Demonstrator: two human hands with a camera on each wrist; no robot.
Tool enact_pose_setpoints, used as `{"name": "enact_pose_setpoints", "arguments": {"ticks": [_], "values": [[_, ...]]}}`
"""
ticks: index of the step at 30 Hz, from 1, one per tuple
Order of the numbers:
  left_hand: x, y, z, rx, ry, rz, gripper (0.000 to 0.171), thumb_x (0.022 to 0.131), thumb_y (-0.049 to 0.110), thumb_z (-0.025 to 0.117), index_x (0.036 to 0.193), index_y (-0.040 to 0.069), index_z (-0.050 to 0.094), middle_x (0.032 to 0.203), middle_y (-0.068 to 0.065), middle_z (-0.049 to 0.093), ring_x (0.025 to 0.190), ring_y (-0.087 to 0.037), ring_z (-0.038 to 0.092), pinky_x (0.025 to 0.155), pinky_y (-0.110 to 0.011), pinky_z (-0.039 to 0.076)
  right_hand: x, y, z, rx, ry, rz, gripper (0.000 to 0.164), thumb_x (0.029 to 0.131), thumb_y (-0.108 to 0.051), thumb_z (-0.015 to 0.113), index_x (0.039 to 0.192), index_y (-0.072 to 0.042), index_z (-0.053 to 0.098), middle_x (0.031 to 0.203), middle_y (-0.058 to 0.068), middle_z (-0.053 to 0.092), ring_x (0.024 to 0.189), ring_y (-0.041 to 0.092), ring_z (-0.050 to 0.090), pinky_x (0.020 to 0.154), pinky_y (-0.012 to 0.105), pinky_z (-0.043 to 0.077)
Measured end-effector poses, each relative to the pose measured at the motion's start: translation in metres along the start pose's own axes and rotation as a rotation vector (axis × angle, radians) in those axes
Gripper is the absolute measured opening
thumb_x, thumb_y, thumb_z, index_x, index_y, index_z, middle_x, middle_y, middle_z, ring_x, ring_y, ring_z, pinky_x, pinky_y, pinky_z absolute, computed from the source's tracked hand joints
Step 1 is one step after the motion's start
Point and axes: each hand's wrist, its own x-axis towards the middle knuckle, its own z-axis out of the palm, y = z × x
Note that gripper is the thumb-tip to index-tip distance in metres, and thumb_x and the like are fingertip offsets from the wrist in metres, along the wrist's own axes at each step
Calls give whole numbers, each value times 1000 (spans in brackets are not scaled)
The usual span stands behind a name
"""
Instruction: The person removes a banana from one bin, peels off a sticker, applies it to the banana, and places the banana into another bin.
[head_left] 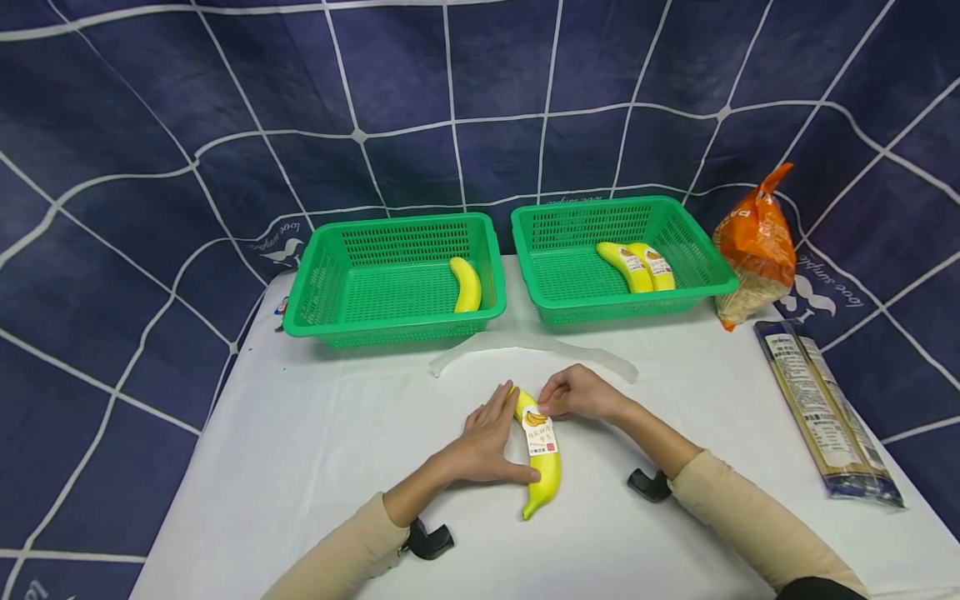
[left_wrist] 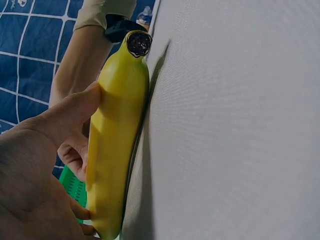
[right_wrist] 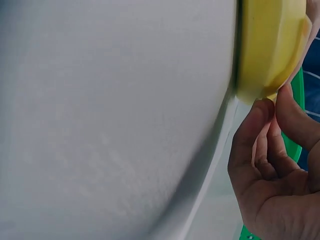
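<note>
Hands, left [head_left: 487, 450] and right [head_left: 576, 392], meet at a smooth, curved yellow banana [head_left: 551, 479] lying on the white desk [head_left: 300, 433]. The left hand rests thumb and outstretched fingers along its side; the right hand pinches the edge of a flat, printed label [head_left: 540, 435] on its skin. Just beyond the hands arcs a thin, translucent strip [head_left: 525, 340]. Farther ahead, two perforated green plastic baskets stand side by side: the left basket [head_left: 390, 325] holds one banana, the right basket [head_left: 585, 308] two labelled ones. Well to the right hand's side sit a crinkled orange bag [head_left: 757, 237] and a long, flat, glossy packet [head_left: 813, 400].
</note>
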Motion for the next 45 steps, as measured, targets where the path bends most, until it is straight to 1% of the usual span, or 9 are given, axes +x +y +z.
{"name": "enact_pose_setpoints", "arguments": {"ticks": [3, 12, 15, 21, 25, 29, 34, 39, 45], "values": [[0, 0, 0, 0, 1, -1, 126, 72, 59, 77, 157, 4, 2, 165, -11, -8, 154, -25, -4, 119, -56, 13, -4, 1, 0, 6, -12, 14, 14, 82, -10, 76, 92, -1, 71, 74, 4, 69, 67, 11, 61, 65, 27, 56], [0, 1, -1, -2, -3, -4, 126, 72, 59, 77, 157, 5, 2, 165, -11, -9, 154, -25, -4, 120, -55, 13, -12, 5, 0, 8, -33, -12, 21, 76, -7, 81, 92, 0, 70, 75, 4, 69, 68, 11, 61, 64, 22, 52], [0, 0, -1, -5, -4, -7, 126, 72, 59, 76, 157, 5, 1, 165, -10, -9, 153, -25, -4, 120, -55, 12, -14, 4, 1, -34, -16, -14, 21, 74, -9, 83, 90, -2, 70, 73, 2, 68, 67, 10, 59, 62, 22, 51], [1, 0, 0, -14, -1, -7, 126, 72, 59, 77, 157, 5, 2, 165, -10, -8, 154, -25, -3, 120, -55, 12, -25, 0, 5, -179, 49, -50, 19, 73, -15, 85, 80, -8, 69, 68, -2, 66, 63, 9, 58, 60, 23, 49], [1, 0, -1, -17, -3, -2, 126, 71, 58, 77, 157, 5, 2, 165, -11, -8, 154, -24, -3, 120, -56, 12, -32, -1, 7, -213, 13, -89, 20, 72, -16, 86, 78, -9, 68, 67, -3, 66, 62, 8, 58, 59, 21, 49], [2, -1, -2, -21, -13, 3, 125, 72, 57, 77, 157, 6, 1, 165, -10, -7, 154, -25, -2, 120, -56, 11, -33, -2, 8, -219, -29, -119, 23, 70, -14, 87, 80, -8, 67, 68, -2, 65, 63, 8, 58, 59, 19, 49], [4, -4, -5, -64, -28, 6, 114, 79, 57, 72, 157, 7, 6, 166, -10, -3, 153, -27, 1, 120, -57, 10, -31, 0, 9, -210, -68, -117, 26, 69, -14, 87, 81, -7, 66, 70, -1, 64, 65, 9, 58, 61, 19, 50], [7, -8, -5, -93, 26, 31, 94, 90, 52, 62, 156, 5, 14, 165, -12, 8, 152, -31, 8, 119, -59, 13, -30, 1, 10, -214, -75, -120, 25, 69, -17, 87, 80, -10, 66, 69, -4, 64, 65, 8, 58, 61, 19, 51], [10, -10, -4, -74, 88, 51, 89, 91, 45, 64, 156, 5, 18, 162, -13, 16, 151, -32, 14, 118, -59, 17, -29, 0, 9, -218, -63, -125, 26, 69, -18, 88, 80, -12, 65, 69, -5, 63, 65, 9, 57, 60, 19, 50]]}}
